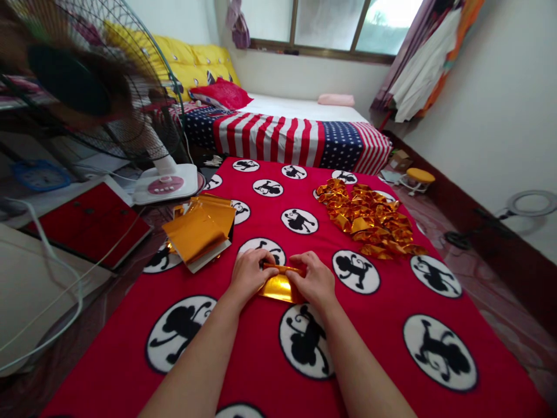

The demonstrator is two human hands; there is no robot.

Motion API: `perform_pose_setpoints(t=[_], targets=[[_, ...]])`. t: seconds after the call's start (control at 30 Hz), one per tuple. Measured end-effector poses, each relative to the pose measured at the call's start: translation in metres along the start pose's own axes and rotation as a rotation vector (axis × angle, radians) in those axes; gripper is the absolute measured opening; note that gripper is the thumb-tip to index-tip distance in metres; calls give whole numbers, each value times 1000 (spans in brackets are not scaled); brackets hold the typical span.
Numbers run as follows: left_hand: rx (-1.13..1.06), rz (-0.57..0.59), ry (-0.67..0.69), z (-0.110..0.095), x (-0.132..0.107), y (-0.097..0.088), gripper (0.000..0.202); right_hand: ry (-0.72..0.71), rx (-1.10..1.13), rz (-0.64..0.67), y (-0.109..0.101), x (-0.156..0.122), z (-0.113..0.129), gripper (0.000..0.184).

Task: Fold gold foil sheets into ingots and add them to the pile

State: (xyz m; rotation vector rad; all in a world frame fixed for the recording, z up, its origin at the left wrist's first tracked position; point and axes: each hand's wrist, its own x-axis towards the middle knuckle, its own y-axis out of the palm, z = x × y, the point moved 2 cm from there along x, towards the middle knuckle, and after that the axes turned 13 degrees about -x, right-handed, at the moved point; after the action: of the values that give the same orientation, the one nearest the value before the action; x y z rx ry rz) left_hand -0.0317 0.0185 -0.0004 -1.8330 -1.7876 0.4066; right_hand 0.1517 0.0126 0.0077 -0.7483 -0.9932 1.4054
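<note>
Between my two hands lies a sheet of shiny gold foil paper [279,288], its far edge folded or rolled over. My left hand [252,271] pinches the left end of that edge, thumb on top. At the right end, my right hand [314,278] grips the same sheet with thumb and fingers. The sheet rests on a red cloth [243,360] printed with black monkeys in white circles. Left of my hands sits a stack of flat gold foil paper [195,232]. Off to the right is a heap of folded gold foil pieces [369,217].
A fan [165,180] stands at the left beside a red-topped box [89,220], with a white cable [72,264] nearby. Beyond the cloth is a bed with a stars-and-stripes cover [278,139]. A small orange-topped stool [420,175] and a ring light [533,203] stand to the right.
</note>
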Motion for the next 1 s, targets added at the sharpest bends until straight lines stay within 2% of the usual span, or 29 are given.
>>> perform_pose_setpoints(t=[0.23,0.5,0.8,1.0], targets=[[-203,-33,30,6,0,5,16,2,106,-10,3,-3,-5,11],[-251,36,110,-1,1,7,10,35,251,-41,10,-2,-12,17],[-327,-7,77,5,4,9,17,-26,263,-74,13,5,-13,15],[-339,-79,29,9,6,7,13,29,239,-37,14,9,-17,14]])
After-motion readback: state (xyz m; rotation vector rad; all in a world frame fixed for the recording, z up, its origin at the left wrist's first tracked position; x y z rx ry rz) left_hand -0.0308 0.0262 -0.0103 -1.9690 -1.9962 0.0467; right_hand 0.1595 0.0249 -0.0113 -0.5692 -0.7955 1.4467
